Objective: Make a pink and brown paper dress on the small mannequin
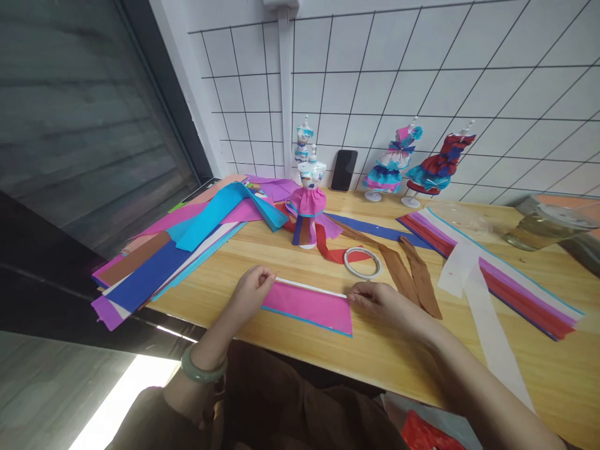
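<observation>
Between my hands lies a strip of pink crepe paper (pixel 307 307) on the table, with a blue lower edge and a white strip, seemingly tape, along its top edge. My left hand (pixel 254 289) pinches the top left corner. At the top right corner, my right hand (pixel 370 296) pinches the other end. A roll of double-sided tape (pixel 362 263) lies just beyond my right hand. Behind the strip stands a small dress form (pixel 309 197) with a pink ruffled skirt over a multicoloured lower layer.
Coloured crepe strips (pixel 154 265) are heaped at the left; brown strips (pixel 405 275) and a layered stack (pixel 525 290) lie at the right. Dressed forms (pixel 389 162) and a phone (pixel 344 170) stand by the grid wall. A glass cup (pixel 534 228) is far right.
</observation>
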A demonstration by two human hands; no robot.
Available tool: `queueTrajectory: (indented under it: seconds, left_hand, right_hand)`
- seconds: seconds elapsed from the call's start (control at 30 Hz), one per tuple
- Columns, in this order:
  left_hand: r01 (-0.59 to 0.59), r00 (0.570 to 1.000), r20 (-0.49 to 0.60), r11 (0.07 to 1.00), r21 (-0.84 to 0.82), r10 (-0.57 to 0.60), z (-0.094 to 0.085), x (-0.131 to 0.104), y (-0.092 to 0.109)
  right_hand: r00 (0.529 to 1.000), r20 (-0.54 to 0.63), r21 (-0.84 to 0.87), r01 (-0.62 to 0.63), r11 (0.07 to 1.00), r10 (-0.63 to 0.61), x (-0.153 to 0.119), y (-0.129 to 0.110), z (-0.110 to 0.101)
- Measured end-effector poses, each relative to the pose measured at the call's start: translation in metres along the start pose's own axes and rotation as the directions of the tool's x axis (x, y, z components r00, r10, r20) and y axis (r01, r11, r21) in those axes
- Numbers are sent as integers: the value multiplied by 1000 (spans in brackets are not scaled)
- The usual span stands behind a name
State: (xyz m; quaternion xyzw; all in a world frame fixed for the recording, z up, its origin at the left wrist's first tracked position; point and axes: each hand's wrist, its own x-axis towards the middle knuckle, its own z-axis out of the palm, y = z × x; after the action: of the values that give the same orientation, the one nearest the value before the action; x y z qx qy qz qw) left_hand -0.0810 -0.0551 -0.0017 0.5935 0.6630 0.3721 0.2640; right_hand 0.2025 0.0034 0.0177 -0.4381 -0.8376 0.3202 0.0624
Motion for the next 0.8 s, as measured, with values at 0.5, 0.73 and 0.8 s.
queueTrajectory:
  seconds: [0.5, 0.73, 0.8]
  left_hand:
    - [-38, 998, -46, 992, 121, 44, -5, 4, -9]
    - [-38, 999, -29, 984, 174, 44, -9, 6, -13]
    - [-31, 999, -12, 977, 209, 34, -10, 6, -15]
  right_hand:
    - [993, -48, 70, -109, 992, 112, 13, 0, 6]
    - [997, -21, 19, -76, 997, 77, 13, -6, 3]
    - [997, -22, -1, -67, 998, 67, 13, -8, 4]
